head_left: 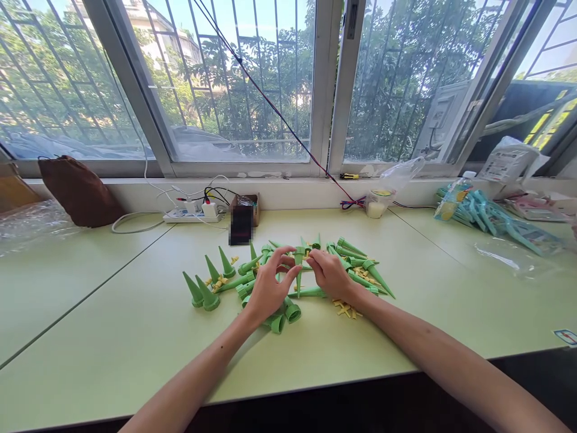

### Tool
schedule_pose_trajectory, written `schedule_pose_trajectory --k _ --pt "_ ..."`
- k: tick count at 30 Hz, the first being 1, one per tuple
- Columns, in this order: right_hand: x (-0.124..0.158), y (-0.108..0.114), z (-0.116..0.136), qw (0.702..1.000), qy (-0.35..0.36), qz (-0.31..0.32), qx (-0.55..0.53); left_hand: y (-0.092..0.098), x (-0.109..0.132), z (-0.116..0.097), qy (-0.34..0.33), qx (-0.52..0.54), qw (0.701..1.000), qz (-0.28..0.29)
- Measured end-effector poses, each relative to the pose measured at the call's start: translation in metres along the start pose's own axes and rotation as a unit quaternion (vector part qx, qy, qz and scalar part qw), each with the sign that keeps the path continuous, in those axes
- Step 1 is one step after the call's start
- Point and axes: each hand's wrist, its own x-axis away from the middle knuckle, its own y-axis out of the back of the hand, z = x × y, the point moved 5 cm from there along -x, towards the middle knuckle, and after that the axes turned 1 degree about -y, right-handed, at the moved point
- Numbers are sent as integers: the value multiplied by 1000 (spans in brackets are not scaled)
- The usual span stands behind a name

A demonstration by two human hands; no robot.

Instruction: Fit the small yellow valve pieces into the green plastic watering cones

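Observation:
My left hand (270, 285) grips a green plastic watering spike (299, 257) between thumb and fingers, its wide cap up and its point down. Close beside it, my right hand (331, 273) is closed in a pinch near the cap; what its fingertips hold is too small to make out. More green spikes lie in a loose heap around and beyond both hands. Several cones (210, 296) stand point-up at the left. Open ends of green caps (293, 311) face me below my left hand. Small yellow valve-like pieces (346, 310) lie under my right wrist.
A power strip (192, 215) with plugs and cables and a small box (255, 207) stand at the back. A plastic cup (377, 204) sits by the windowsill. Blue-green packets (491, 216) and a bottle (455, 195) are at the right, a brown bag (79, 192) at the left.

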Motion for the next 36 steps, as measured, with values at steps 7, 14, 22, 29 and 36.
schedule_pose_trajectory --k 7,14,22,29,36 --pt "-1 1 1 1000 -7 4 -3 0 1 -5 -32 -19 999 7" --pt "-1 1 2 1000 -13 7 -7 -2 0 -6 -58 -38 998 11" --pt "-1 0 3 1000 -17 5 -7 -3 1 -9 -68 -56 996 1" --pt "-2 -2 6 1000 -21 17 -1 -2 1 -5 -48 -68 996 -7" --pt "-3 -1 8 1000 -13 23 -6 -1 0 -4 -48 -78 996 -18"
